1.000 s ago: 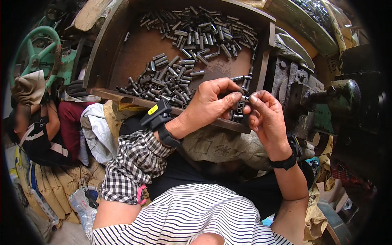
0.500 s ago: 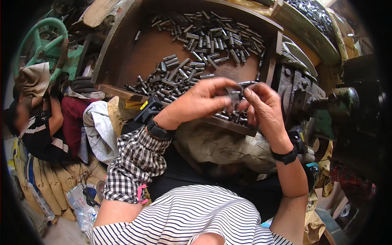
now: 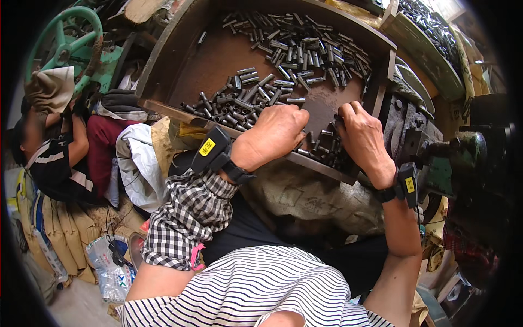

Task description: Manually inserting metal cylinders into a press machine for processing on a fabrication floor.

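Observation:
Low over the near side of a shallow wooden tray (image 3: 321, 170) are both my hands, backs upward. My left hand (image 3: 274, 134) is closed, its curled fingertips beside a pile of short metal tubes (image 3: 231, 111); its fingers hide anything inside. Just above a smaller heap of dark metal pieces (image 3: 325, 147) in the near right corner, my right hand (image 3: 363, 133) is closed too, fingers bent down. A dark bit shows at its fingertips, but I cannot make out what it is. A larger spread of tubes (image 3: 310, 54) lies toward the far right of the tray.
A dark machine (image 3: 474, 158) stands close on the right. Beyond the tray, a second wooden box (image 3: 425, 49) holds many metal parts. At left are a green handwheel (image 3: 62, 46), a seated person (image 3: 60, 147), a white cloth (image 3: 143, 163) and stacked brown sacks (image 3: 57, 234).
My hands were together, fingers pinched around a small metal piece. Now they are apart and lower, backs up, near the tubes. The whole view has shifted slightly.

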